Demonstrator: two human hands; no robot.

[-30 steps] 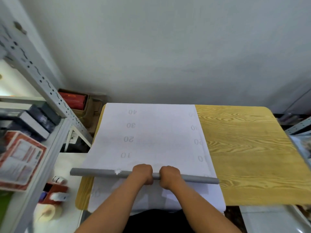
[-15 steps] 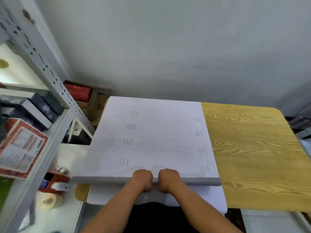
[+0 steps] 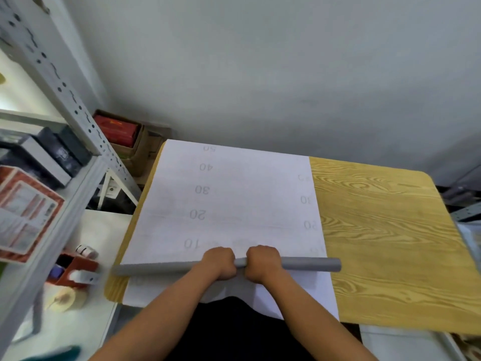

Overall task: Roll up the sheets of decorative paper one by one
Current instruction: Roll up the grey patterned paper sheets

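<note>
A white sheet of decorative paper (image 3: 234, 199), printed with faint upside-down numbers, lies flat on the left half of a wooden table (image 3: 390, 230). Its near part is wound into a long grey roll (image 3: 309, 264) lying crosswise near the table's front. My left hand (image 3: 220, 264) and my right hand (image 3: 263, 264) grip the roll side by side at its middle, knuckles up. More white paper lies under and in front of the roll, reaching over the table's front edge.
A metal shelf rack (image 3: 78, 121) with boxes stands at the left. Below it, a white surface holds a red tape dispenser (image 3: 75, 269) and a tape roll (image 3: 65, 299). A cardboard box (image 3: 125, 136) sits behind the table's left corner. A grey wall rises behind.
The camera has tilted, so more of the flat sheet shows at the far end, including the "50" mark. Both hands stay gripped on the roll at the "10" mark.
</note>
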